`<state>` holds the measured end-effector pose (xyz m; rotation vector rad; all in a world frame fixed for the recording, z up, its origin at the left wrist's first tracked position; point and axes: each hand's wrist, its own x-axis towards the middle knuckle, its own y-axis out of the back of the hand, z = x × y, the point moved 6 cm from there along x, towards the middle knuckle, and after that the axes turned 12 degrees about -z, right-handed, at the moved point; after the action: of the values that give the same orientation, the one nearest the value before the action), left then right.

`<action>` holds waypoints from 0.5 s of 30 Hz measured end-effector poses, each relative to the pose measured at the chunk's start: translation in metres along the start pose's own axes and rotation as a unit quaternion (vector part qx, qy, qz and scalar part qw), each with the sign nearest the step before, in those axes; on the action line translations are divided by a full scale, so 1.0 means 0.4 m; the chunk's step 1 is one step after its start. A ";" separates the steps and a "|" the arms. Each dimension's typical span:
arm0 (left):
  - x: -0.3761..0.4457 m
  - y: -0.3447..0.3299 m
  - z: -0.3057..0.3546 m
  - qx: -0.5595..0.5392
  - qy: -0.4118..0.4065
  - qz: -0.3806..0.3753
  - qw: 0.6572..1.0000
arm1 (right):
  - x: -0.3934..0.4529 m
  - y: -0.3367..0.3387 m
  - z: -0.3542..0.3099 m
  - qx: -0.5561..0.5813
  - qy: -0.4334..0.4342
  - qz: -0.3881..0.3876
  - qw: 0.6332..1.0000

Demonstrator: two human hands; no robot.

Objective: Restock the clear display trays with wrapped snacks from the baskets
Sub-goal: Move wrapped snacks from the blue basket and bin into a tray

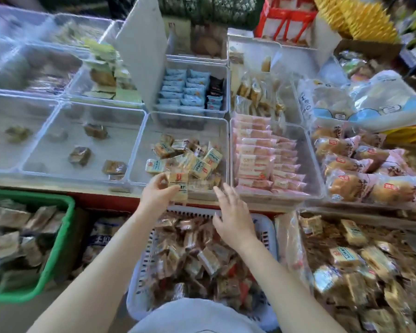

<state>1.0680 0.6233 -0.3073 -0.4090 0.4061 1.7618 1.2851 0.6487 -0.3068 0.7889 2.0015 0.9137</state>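
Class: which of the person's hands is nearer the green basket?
Left. The left hand holds a wrapped snack nearer the green basket; the right hand is farther right, over the white basket.

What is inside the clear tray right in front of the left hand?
The clear tray holds a loose pile of yellow-beige wrapped snacks, heaped toward its right; the left hand pinches one at the near edge. Lower layers are covered.

Both my forearms reach forward and upward, bare to the elbow. My left hand [157, 192] sits at the near edge of the clear tray [139, 150], fingers curled round a wrapped snack [178, 188]. My right hand [231, 216] hovers just right of it, palm down, fingers spread and relaxed, holding nothing.
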 end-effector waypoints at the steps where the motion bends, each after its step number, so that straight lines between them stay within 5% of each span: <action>1: 0.018 0.037 0.018 0.028 -0.026 0.022 0.999 | 0.026 -0.021 -0.015 -0.051 -0.005 -0.015 0.999; 3: 0.043 0.093 0.058 0.140 -0.084 0.076 0.984 | 0.059 -0.070 -0.030 -0.120 -0.035 -0.059 0.990; 7: 0.109 0.126 0.062 0.401 -0.206 0.095 0.887 | 0.078 -0.118 -0.027 -0.174 -0.064 -0.072 0.980; 10: 0.141 0.112 -0.027 0.530 -0.136 0.000 0.837 | 0.081 -0.121 -0.019 -0.190 -0.056 -0.072 0.978; 15: 0.115 0.102 -0.045 0.558 -0.098 -0.009 0.824 | 0.083 -0.122 -0.025 -0.187 -0.053 -0.083 0.977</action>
<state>1.0194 0.6450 -0.3429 0.6057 1.1699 1.2444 1.2500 0.6443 -0.3552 0.4423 1.7037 1.0828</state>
